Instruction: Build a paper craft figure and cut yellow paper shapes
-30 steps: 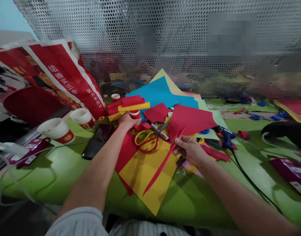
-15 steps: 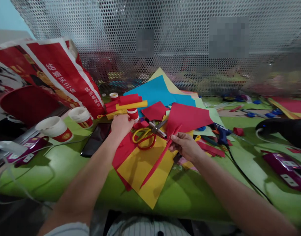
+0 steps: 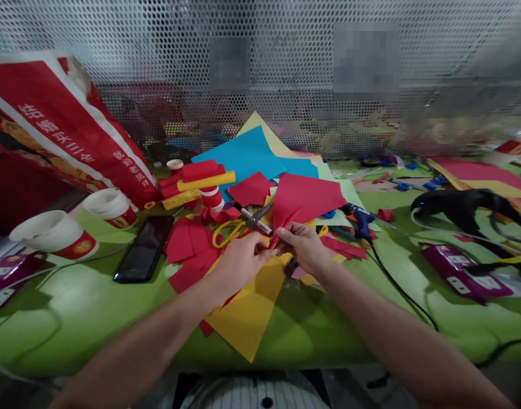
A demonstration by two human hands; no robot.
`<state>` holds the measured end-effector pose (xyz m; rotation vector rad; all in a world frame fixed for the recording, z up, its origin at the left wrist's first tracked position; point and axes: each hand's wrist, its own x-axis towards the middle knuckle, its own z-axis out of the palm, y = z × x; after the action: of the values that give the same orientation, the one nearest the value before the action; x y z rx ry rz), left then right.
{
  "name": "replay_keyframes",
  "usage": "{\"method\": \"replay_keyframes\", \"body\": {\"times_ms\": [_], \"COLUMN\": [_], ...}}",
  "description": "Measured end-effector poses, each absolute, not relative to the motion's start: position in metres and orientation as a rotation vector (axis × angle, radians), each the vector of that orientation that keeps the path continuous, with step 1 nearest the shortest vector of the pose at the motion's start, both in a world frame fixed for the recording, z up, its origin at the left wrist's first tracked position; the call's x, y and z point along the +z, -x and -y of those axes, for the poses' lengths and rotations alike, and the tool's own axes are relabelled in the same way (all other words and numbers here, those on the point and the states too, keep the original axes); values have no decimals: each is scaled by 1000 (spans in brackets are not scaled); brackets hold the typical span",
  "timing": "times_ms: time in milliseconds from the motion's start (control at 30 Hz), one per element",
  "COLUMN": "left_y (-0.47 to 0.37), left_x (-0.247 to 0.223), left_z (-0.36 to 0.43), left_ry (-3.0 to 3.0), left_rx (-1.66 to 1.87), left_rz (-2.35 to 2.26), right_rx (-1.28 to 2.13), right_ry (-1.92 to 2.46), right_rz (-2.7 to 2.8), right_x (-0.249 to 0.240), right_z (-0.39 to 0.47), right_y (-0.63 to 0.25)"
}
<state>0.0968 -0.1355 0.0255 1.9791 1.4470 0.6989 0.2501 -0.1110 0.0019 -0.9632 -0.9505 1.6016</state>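
Observation:
Both hands meet over the middle of the table. My right hand [image 3: 303,245] pinches a narrow red paper strip [image 3: 274,241]. Close against it, my left hand [image 3: 240,262] has its fingers closed on the same strip, most of which the hands hide. Just behind the fingers lies a pair of scissors [image 3: 230,232] with a yellow handle, blades apart. A larger red sheet [image 3: 307,196] is right behind my right hand. Under my hands is a yellow sheet [image 3: 247,324], and red pieces [image 3: 186,241] lie to its left.
Left are a black phone [image 3: 143,250], paper cups [image 3: 58,236] and a large red bag [image 3: 68,130]. Behind lie blue sheets [image 3: 243,150] and yellow rolls [image 3: 207,180]. To the right are a blue glue gun [image 3: 360,220] with a cord and a purple power strip [image 3: 460,270]. A perforated metal screen [image 3: 286,62] borders the back.
My left hand has come from beside the red-and-white cup on the left to my right hand and closed on the strip. The view has turned slightly right.

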Motion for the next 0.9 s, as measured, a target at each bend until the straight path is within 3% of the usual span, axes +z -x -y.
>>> {"method": "replay_keyframes", "body": {"times_ms": [333, 700, 900], "left_y": [-103, -100, -98], "left_x": [28, 24, 17], "left_z": [147, 147, 144], "left_ry": [-1975, -2497, -2690], "left_rx": [707, 512, 570], "left_rz": [-1507, -1690, -1736], "right_rx": [1558, 1452, 1390], "right_ry": [998, 955, 900], "right_rz": [912, 843, 845], "right_x": [6, 4, 1], "right_z": [114, 116, 116], "right_y": [-248, -246, -246]}}
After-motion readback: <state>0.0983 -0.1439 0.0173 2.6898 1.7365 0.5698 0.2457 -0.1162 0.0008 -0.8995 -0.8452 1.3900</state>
